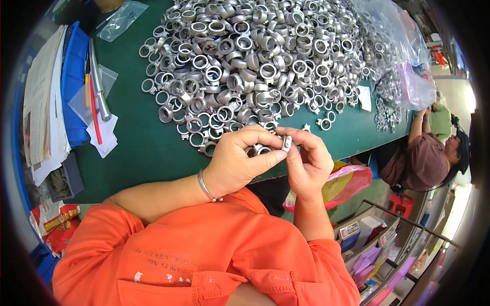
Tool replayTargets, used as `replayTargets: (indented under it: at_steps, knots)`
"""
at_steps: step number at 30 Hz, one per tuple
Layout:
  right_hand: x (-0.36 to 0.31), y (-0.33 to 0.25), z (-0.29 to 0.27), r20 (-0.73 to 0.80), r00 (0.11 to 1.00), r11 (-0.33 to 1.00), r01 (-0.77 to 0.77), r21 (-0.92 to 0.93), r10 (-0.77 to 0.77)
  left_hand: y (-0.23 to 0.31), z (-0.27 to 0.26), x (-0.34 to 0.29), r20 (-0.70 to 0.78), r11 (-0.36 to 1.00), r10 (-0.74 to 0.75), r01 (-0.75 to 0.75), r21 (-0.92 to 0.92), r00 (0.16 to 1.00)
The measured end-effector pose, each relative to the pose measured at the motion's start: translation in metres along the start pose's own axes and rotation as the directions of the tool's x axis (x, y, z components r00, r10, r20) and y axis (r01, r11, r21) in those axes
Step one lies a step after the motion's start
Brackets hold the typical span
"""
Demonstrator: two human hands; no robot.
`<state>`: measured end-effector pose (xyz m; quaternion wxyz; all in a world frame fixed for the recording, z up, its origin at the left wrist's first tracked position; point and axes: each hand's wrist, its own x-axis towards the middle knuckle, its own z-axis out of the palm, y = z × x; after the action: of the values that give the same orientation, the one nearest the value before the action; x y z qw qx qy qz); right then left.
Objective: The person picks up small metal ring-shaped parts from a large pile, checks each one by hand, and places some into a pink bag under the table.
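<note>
The part [287, 143] is pinched between the left hand [232, 155] and right hand [310, 166], thumbs and fingertips closed on it from both sides, neither hand nearer. Its long axis points roughly away from the body, by the table's [122, 122] near edge; the rings [248, 75] lie beyond.

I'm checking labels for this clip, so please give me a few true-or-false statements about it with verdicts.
1. The left hand and right hand both have fingertips on one small metal piece. True.
2. The bangle is on the right wrist. False: the bangle is on the left wrist.
3. The metal rings lie heaped on a green tabletop. True.
4. The slim red stick lies right of the heap. False: the slim red stick lies left of it.
</note>
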<state>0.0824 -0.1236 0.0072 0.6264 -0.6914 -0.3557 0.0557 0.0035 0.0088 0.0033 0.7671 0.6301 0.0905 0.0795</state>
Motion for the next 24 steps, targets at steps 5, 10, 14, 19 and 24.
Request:
replayTargets:
  at_steps: [5,10,14,19,24]
  knots:
    - [0.000,-0.005,-0.005,-0.052,0.938,0.902,-0.312,0.299,0.342,-0.008,0.002,0.002,-0.032,0.974,0.226,-0.227,-0.011,0.974]
    - [-0.007,0.003,-0.013,0.101,0.976,0.907,-0.214,0.362,0.191,-0.005,0.002,0.000,-0.003,0.969,0.247,-0.246,0.023,0.969]
    - [-0.005,0.004,-0.009,-0.016,0.993,0.811,-0.087,0.579,0.118,0.005,0.001,-0.001,0.029,0.909,-0.194,0.190,-0.370,0.981]
    - [-0.008,0.008,-0.010,-0.022,0.992,0.767,-0.084,0.636,0.127,0.001,0.002,0.000,0.149,0.804,-0.293,0.327,-0.497,0.945]
    - [-0.010,0.009,-0.010,-0.032,0.999,0.869,-0.004,0.494,0.023,0.005,0.001,0.000,0.223,0.695,-0.343,0.407,-0.593,0.912]
